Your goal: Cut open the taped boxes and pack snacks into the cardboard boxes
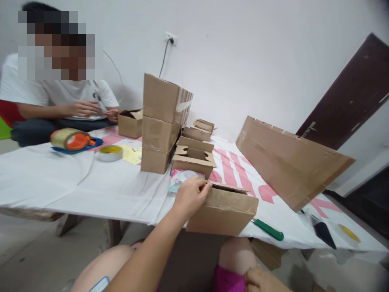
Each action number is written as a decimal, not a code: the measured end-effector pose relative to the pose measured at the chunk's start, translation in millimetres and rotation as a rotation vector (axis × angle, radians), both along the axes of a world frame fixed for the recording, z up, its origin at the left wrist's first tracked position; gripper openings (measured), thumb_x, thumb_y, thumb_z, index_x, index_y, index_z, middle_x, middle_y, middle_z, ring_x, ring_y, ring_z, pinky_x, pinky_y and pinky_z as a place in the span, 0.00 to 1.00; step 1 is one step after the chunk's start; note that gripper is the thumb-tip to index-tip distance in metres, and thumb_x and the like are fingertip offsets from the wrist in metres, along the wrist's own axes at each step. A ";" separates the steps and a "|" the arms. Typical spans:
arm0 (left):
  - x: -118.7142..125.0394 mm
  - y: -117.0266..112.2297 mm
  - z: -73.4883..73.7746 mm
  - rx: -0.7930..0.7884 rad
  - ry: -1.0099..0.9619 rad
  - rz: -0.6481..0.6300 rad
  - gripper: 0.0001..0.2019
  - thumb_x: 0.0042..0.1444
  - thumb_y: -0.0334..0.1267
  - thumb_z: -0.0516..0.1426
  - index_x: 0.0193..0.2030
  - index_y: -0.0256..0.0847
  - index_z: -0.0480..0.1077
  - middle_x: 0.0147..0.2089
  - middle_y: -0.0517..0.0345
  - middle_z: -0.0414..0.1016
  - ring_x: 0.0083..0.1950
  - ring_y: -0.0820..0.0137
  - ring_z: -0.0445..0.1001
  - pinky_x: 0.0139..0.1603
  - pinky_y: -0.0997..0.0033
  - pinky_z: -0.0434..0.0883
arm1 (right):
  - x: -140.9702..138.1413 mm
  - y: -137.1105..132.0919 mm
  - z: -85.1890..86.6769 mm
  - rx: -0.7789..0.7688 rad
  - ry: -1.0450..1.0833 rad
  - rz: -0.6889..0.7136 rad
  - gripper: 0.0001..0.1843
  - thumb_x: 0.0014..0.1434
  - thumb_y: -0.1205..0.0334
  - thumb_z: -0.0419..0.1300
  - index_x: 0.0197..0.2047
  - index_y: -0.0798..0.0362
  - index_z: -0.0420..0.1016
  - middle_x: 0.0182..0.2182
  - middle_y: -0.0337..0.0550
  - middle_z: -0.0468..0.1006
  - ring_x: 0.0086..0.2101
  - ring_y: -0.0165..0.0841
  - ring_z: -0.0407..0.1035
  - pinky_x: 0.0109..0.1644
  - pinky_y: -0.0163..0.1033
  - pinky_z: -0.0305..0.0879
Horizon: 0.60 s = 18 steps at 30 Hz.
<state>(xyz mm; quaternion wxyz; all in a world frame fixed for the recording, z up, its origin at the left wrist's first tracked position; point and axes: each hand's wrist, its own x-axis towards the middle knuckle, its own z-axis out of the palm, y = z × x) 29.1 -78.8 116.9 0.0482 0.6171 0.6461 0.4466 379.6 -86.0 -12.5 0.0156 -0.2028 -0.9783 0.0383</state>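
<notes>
My left hand [191, 196] reaches forward and grips the upper left edge of a small brown cardboard box [225, 213] that stands at the table's near edge, its top flap slightly raised. My right hand [258, 280] rests low by my knee at the bottom of the view, its fingers curled and mostly out of sight. Just behind the left hand lies a clear plastic packet [181, 178] with pink and blue print.
A stack of three taped boxes [161, 121] stands mid-table, with several folded small boxes [194, 156] beside it. Flat cardboard sheets [288, 160] lean at right. A green-handled tool [269, 230], tape rolls [110, 152] and a tape dispenser [74, 140] lie about. A seated person [60, 101] works at far left.
</notes>
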 end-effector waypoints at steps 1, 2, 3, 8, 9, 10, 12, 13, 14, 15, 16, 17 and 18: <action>1.0 -3.8 4.0 -0.057 0.004 -0.036 0.20 0.62 0.45 0.49 0.21 0.41 0.67 0.26 0.58 0.68 0.31 0.67 0.68 0.33 0.68 0.61 | -5.8 4.4 15.6 0.056 0.045 0.072 0.07 0.62 0.65 0.50 0.38 0.48 0.69 0.31 0.40 0.76 0.30 0.31 0.70 0.33 0.35 0.67; 1.8 -7.1 7.4 -0.101 0.009 -0.056 0.21 0.63 0.45 0.47 0.21 0.41 0.66 0.25 0.58 0.68 0.30 0.67 0.68 0.32 0.68 0.60 | -12.4 8.4 33.8 0.113 0.115 0.136 0.08 0.62 0.66 0.50 0.40 0.49 0.69 0.33 0.43 0.75 0.31 0.33 0.69 0.34 0.36 0.67; 2.7 -9.9 10.3 -0.126 0.016 -0.062 0.22 0.64 0.45 0.45 0.20 0.41 0.66 0.25 0.57 0.69 0.30 0.66 0.68 0.32 0.67 0.60 | -19.4 12.1 53.5 0.162 0.184 0.100 0.10 0.62 0.69 0.49 0.43 0.50 0.69 0.34 0.45 0.74 0.33 0.34 0.69 0.35 0.38 0.67; 4.2 -21.3 18.6 -0.066 0.064 -0.174 0.18 0.61 0.39 0.46 0.23 0.41 0.68 0.40 0.55 0.75 0.46 0.63 0.72 0.49 0.61 0.63 | -54.8 26.9 135.9 0.420 0.554 0.075 0.17 0.59 0.71 0.54 0.51 0.50 0.67 0.40 0.50 0.71 0.41 0.39 0.68 0.42 0.45 0.69; 3.4 -24.5 19.9 -0.066 0.072 -0.205 0.15 0.59 0.37 0.48 0.24 0.41 0.68 0.42 0.56 0.75 0.48 0.63 0.71 0.52 0.60 0.63 | -61.2 29.7 145.3 0.456 0.589 0.066 0.18 0.58 0.71 0.55 0.52 0.50 0.67 0.42 0.50 0.71 0.43 0.40 0.68 0.44 0.47 0.69; 2.0 -28.1 20.9 -0.075 0.085 -0.229 0.11 0.56 0.36 0.50 0.26 0.42 0.68 0.43 0.56 0.74 0.48 0.62 0.71 0.53 0.60 0.63 | -67.4 32.7 152.5 0.481 0.612 0.049 0.19 0.58 0.70 0.55 0.52 0.49 0.66 0.44 0.50 0.71 0.45 0.42 0.67 0.46 0.49 0.68; -2.8 -35.0 21.8 -0.098 0.118 -0.264 0.03 0.51 0.37 0.55 0.32 0.42 0.69 0.44 0.55 0.72 0.49 0.61 0.70 0.52 0.59 0.66 | -78.9 39.1 162.1 0.486 0.628 -0.001 0.19 0.60 0.68 0.54 0.55 0.48 0.65 0.47 0.51 0.70 0.49 0.44 0.66 0.51 0.53 0.66; -5.8 -37.6 21.2 -0.101 0.131 -0.274 0.08 0.48 0.38 0.58 0.36 0.43 0.69 0.47 0.54 0.70 0.50 0.60 0.69 0.52 0.59 0.67 | -84.3 42.6 165.1 0.472 0.622 -0.031 0.20 0.61 0.66 0.54 0.57 0.48 0.64 0.49 0.52 0.70 0.51 0.44 0.65 0.52 0.54 0.65; -8.8 -39.1 19.8 -0.099 0.142 -0.275 0.15 0.45 0.40 0.61 0.41 0.43 0.69 0.51 0.52 0.69 0.53 0.57 0.68 0.54 0.58 0.67 | -89.3 46.2 167.2 0.453 0.605 -0.062 0.21 0.62 0.64 0.54 0.59 0.48 0.62 0.52 0.53 0.69 0.53 0.45 0.64 0.54 0.55 0.64; -11.6 -39.4 17.6 -0.095 0.154 -0.272 0.23 0.42 0.42 0.64 0.47 0.44 0.68 0.57 0.50 0.65 0.58 0.54 0.65 0.57 0.56 0.65 | -93.9 49.8 168.1 0.431 0.575 -0.090 0.22 0.63 0.62 0.53 0.60 0.49 0.61 0.54 0.54 0.68 0.54 0.45 0.63 0.56 0.56 0.63; -13.8 -38.5 14.9 -0.095 0.174 -0.269 0.30 0.39 0.43 0.66 0.51 0.45 0.66 0.62 0.48 0.60 0.63 0.51 0.60 0.60 0.52 0.63 | -98.0 53.3 167.9 0.408 0.532 -0.115 0.23 0.63 0.60 0.54 0.61 0.49 0.60 0.56 0.55 0.67 0.56 0.45 0.61 0.57 0.56 0.62; -15.2 -36.6 11.8 -0.105 0.202 -0.267 0.35 0.37 0.44 0.67 0.55 0.46 0.65 0.67 0.47 0.54 0.68 0.48 0.53 0.63 0.49 0.58 | -101.6 56.6 166.4 0.384 0.479 -0.133 0.23 0.63 0.58 0.54 0.61 0.49 0.61 0.58 0.55 0.66 0.57 0.46 0.60 0.58 0.57 0.61; -15.6 -34.2 8.8 -0.125 0.238 -0.268 0.38 0.36 0.45 0.68 0.57 0.47 0.64 0.70 0.48 0.50 0.70 0.46 0.47 0.65 0.45 0.54 | -104.6 59.3 163.9 0.356 0.416 -0.143 0.23 0.63 0.57 0.54 0.61 0.49 0.62 0.59 0.55 0.65 0.58 0.47 0.60 0.58 0.58 0.61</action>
